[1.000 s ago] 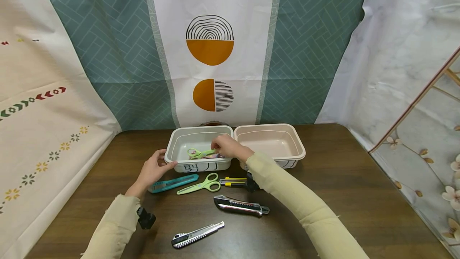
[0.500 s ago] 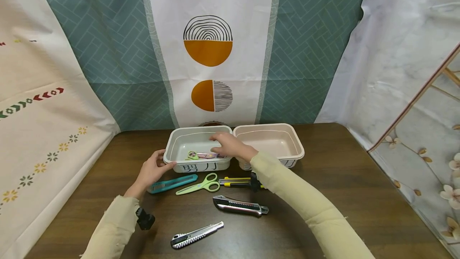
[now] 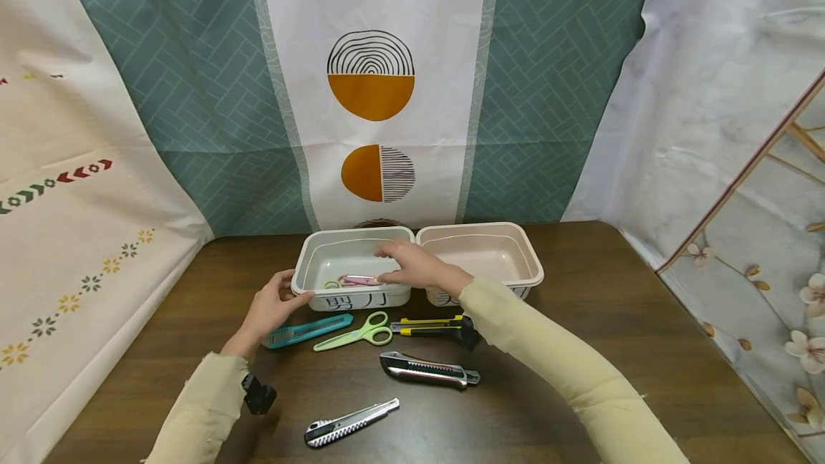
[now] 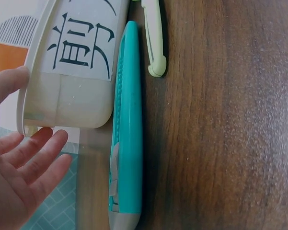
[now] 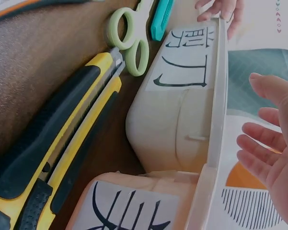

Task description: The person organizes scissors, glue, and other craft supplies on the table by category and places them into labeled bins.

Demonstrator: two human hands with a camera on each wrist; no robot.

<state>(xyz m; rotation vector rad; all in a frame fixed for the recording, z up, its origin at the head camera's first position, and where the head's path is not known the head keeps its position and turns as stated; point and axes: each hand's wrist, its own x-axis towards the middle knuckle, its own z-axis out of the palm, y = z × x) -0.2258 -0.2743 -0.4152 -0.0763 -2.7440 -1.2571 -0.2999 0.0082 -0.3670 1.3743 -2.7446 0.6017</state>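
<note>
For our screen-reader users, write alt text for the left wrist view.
A person's left grip holds a pale plastic box by its rim, its white label bearing large black characters. Beside the box, a teal cutter lies on a brown wooden table, with pale green scissors partly visible at the top.

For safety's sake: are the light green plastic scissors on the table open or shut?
Shut: the light green plastic scissors show blades lying together.

I wear long, pale yellow sleeves (image 3: 561,364), lightly creased. Near the end of each sits a small black box (image 3: 259,396). My left hand (image 3: 272,304) and right hand (image 3: 419,266) are bare.
</note>
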